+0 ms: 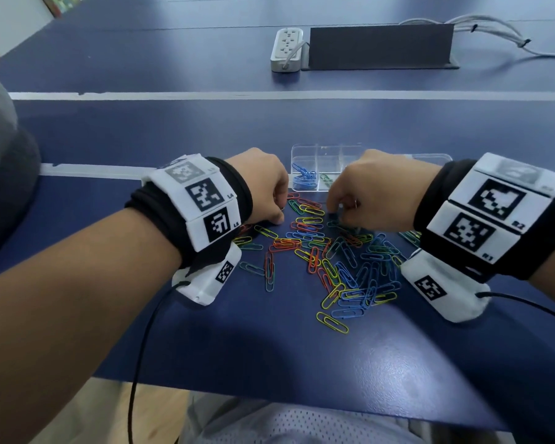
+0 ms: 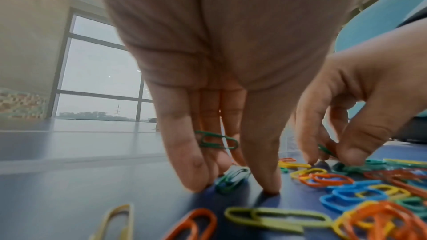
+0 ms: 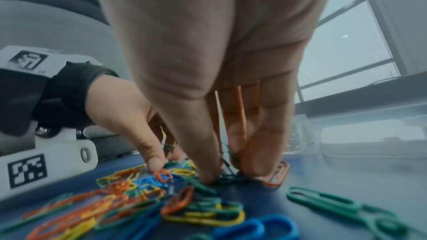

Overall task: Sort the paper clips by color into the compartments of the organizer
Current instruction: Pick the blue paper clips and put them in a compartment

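Observation:
A loose pile of paper clips (image 1: 327, 251) in blue, green, yellow and orange lies on the blue table in front of a clear organizer (image 1: 326, 147). Its left compartment holds blue clips (image 1: 303, 177); the one beside it holds green clips (image 1: 326, 179). My left hand (image 1: 277, 216) points fingers-down at the pile's far left edge. A green clip (image 2: 216, 140) is tucked between its fingers, and another green clip (image 2: 233, 178) lies under the fingertips. My right hand (image 1: 334, 213) pinches a green clip (image 3: 231, 158) at the pile's far side, close to the organizer.
A white power strip (image 1: 286, 49), a dark upright panel (image 1: 380, 48) and grey cables (image 1: 494, 33) sit far back on the table. The organizer's clear lid (image 1: 430, 158) lies open to the right behind my right hand. The table's front edge is near my lap.

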The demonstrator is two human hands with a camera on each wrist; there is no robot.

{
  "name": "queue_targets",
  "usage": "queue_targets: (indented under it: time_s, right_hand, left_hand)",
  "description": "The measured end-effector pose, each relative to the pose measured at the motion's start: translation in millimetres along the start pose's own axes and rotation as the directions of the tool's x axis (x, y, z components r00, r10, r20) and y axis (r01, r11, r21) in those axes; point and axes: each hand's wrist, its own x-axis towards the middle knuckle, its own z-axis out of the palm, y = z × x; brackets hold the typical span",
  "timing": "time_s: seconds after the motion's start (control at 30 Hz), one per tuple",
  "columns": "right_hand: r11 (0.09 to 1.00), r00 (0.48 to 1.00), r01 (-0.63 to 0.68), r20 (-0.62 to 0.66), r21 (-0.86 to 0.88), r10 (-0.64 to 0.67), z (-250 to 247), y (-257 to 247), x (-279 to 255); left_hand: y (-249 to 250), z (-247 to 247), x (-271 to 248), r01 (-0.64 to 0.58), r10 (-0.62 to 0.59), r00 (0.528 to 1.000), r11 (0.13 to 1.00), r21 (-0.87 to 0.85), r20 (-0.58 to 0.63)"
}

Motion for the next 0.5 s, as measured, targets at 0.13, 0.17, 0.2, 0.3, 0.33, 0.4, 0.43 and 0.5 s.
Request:
queue_targets:
  time_s: [0.13, 0.17, 0.2, 0.3, 0.33, 0.4, 0.43, 0.5]
  right_hand:
    - [0.999, 0.999, 0.028, -0.02, -0.036, -0.028, 0, 1, 0]
    - [0.999, 0.999, 0.034, -0.024, -0.033, -0.034, 1, 2, 0]
    - [0.999, 0.999, 0.036, -0.028, -0.025, -0.037, 2, 2, 0]
    - [1.0, 0.999, 0.03, -0.035, -0.002, -0.03, 5, 4, 0]
    - [1.0, 0.999, 0.031, -0.035, 0.005, -0.031, 5, 4, 0]
    - [0.999, 0.999, 0.028, -0.031, 0.03, -0.028, 4, 7, 0]
    - [0.999, 0.999, 0.028, -0.034, 0.045, -0.027, 2, 8, -1]
    - [0.996, 0.998, 0.042, -0.053, 0.077, -0.038, -3, 11, -4]
  left_hand:
    - [2, -1, 0, -0.01, 0.009, 1.0, 1.0, -0.012, -0.004]
    - [3, -1, 0, -0.013, 0.013, 1.0, 1.0, -0.019, -0.003]
    - [4, -1, 0, -0.016, 0.016, 1.0, 1.0, -0.025, -0.004]
    - [4, 0, -2, -0.015, 0.013, 1.0, 0.999, -0.036, -0.028]
    - [4, 0, -2, -0.013, 0.012, 0.999, 0.999, -0.038, -0.037]
    - [5, 1, -3, -0.018, 0.016, 0.999, 0.999, -0.037, -0.049]
    - [5, 0, -4, -0.021, 0.019, 0.998, 0.999, -0.038, -0.056]
    - [5, 0, -4, -0.021, 0.017, 0.997, 0.998, -0.056, -0.071]
